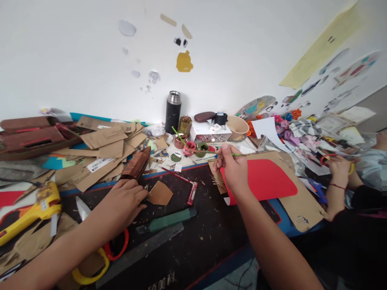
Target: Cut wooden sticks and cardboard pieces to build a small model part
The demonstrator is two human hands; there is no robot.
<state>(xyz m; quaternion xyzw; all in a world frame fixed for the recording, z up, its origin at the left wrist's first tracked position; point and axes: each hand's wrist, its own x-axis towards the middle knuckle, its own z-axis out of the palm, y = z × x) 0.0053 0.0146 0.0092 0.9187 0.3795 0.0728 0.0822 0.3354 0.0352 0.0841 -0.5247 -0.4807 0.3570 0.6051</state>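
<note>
Desk mat [216,233], black and littered, at six o'clock, white wall [84,64] at twelve, left hand [128,195] half-curled against streaky red-brown piece [136,163] at nine, grip unclear, right hand [231,165] at four, pinched around slender paintbrush [211,152].

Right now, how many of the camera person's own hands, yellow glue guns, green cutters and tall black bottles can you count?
Own hands, left hand and right hand: 2
Yellow glue gun: 1
Green cutter: 1
Tall black bottle: 1
Total: 5
</note>
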